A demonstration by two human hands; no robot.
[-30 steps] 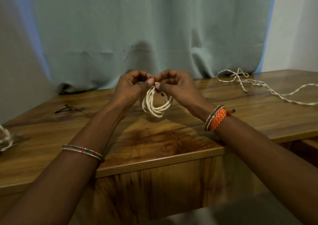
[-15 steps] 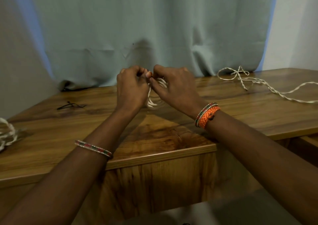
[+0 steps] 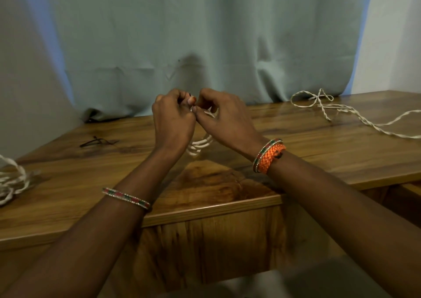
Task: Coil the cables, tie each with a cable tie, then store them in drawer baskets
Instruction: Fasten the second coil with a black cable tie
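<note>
A small coil of white cable [image 3: 200, 146] hangs between my two hands above the wooden table [image 3: 319, 152]. My left hand [image 3: 173, 122] and my right hand [image 3: 224, 120] meet at the top of the coil, fingers curled and fingertips pinching it together. A thin dark end, perhaps a cable tie, sticks up between my left fingers; most of the coil's top is hidden by the hands. A loose white twisted cable [image 3: 337, 111] lies at the table's far right. Another white cable bundle [image 3: 11, 184] lies at the left edge.
A black cable tie [image 3: 98, 141] lies on the table to the left of my hands. A grey-green curtain [image 3: 205, 36] hangs behind the table. The table's front edge drops to a wooden cabinet front [image 3: 205, 240] below my arms.
My hands have turned over, so their backs now face me and cover most of the coil. The coil hung in plain sight below my fingertips a second ago.
</note>
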